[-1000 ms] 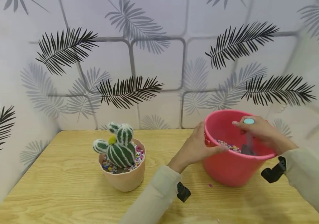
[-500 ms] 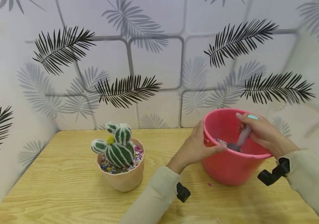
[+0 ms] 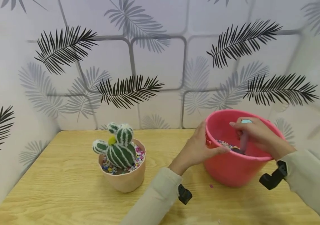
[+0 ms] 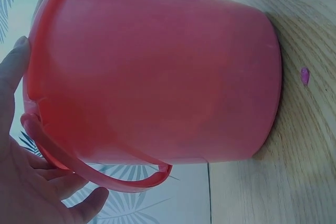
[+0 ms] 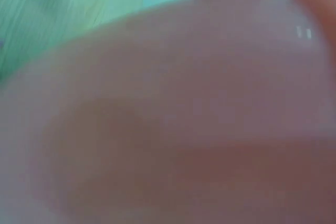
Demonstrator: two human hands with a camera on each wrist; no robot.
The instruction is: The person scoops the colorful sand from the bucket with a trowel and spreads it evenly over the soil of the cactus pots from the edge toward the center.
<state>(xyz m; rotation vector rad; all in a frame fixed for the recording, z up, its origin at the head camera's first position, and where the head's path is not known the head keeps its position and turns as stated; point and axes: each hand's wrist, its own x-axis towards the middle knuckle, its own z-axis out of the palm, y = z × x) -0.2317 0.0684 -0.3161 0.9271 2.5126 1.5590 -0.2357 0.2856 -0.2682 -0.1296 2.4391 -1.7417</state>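
A pink bucket (image 3: 230, 173) stands on the wooden table at the right, with colourful pebbles (image 3: 224, 143) inside. My left hand (image 3: 193, 151) holds its left rim, thumb over the front edge and fingers farther back beside the handle (image 4: 105, 179). Inside the bucket, my right hand (image 3: 258, 132) grips a small trowel (image 3: 243, 142) by its greyish handle with a turquoise end. The trowel's dark blade sits low at the pebbles, mostly hidden by the front rim. The right wrist view is blurred and filled by the bucket's wall (image 5: 157, 87).
To the left stands a peach flowerpot (image 3: 126, 182) with a knitted cactus (image 3: 120, 153) and colourful pebbles around it. One purple pebble (image 3: 211, 186) lies on the table (image 3: 64, 187) before the bucket. A leaf-patterned wall (image 3: 160, 68) closes off the back.
My right hand and the trowel shifted right and up, tilting the handle, then came back down and left with the blade lower. The left hand stays on the rim.
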